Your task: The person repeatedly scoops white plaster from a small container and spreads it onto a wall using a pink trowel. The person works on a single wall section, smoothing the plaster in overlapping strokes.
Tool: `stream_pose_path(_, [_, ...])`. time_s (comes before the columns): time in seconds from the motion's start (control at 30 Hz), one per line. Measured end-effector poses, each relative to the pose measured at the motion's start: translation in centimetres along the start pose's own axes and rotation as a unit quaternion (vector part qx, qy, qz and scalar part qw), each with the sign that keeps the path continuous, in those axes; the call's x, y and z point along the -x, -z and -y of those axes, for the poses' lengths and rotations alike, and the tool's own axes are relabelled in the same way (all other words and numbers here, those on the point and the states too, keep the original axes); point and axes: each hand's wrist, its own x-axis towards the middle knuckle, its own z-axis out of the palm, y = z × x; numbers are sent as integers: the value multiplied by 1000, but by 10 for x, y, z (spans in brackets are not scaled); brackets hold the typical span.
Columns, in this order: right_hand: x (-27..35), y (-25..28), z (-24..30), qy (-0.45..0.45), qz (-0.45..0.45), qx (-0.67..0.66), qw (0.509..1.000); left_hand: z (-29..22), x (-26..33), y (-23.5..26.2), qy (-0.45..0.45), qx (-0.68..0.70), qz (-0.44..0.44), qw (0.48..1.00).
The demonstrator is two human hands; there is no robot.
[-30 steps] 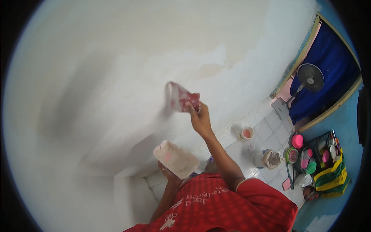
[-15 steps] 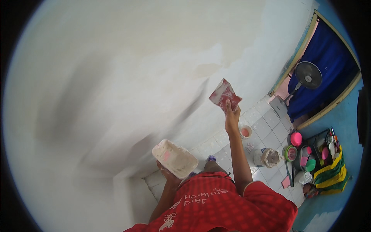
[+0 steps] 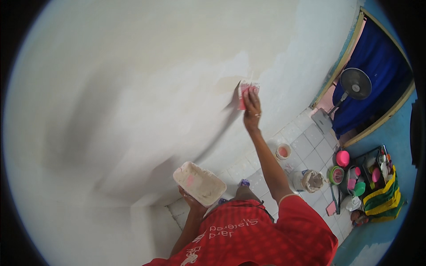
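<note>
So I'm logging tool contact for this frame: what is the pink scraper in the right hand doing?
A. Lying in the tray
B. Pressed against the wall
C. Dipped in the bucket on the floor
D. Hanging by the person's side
B: the right hand is raised and holds the pink scraper flat against the wall, while the left hand carries the tray lower down.

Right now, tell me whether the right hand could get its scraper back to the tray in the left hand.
Probably yes. The right hand presses the pink scraper on the wall, arm stretched up. The tray sits low in the left hand, near the body, with nothing between them.
</note>
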Motion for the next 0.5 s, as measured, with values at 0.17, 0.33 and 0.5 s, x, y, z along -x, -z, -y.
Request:
stream_pose_path(0.17, [59,-22,11,-37,57,-9,998,-1,0,-6,-5,2,2,1000])
stream_pose_path(0.33, [105,24,43,-237,156,-127,951,-2,4,-7,-31,-39,29,998])
stream_pose_path(0.5, [23,24,3,-309,-107,-7,945,-2,2,-21,-44,-60,38,997])
